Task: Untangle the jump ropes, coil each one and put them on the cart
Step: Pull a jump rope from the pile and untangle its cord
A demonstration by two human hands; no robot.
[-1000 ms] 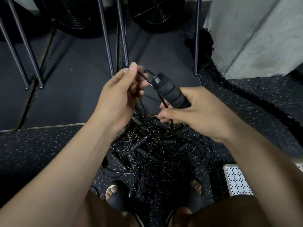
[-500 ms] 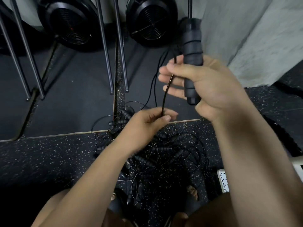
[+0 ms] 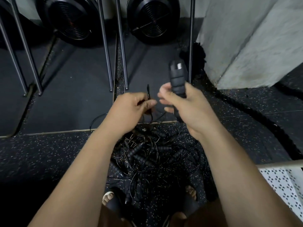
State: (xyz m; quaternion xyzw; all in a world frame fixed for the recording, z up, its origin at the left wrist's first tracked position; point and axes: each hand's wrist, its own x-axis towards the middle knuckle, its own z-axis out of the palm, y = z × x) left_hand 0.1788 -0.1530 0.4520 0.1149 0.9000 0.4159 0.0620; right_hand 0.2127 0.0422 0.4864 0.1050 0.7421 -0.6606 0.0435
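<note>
Untangling was judged under way: one handle [image 3: 177,82] was gripped upright by the right hand [image 3: 190,108] above the tangled pile [image 3: 147,154]. Its cord [image 3: 148,90] was pinched by the left hand [image 3: 129,112]. Next, that cord would need drawing free of the pile.

No writing can be read anywhere. A small pale patch [image 3: 179,66] sits near the top of the black ribbed foam jump-rope handle [image 3: 177,79], right of the frame's centre, too blurred to read.
</note>
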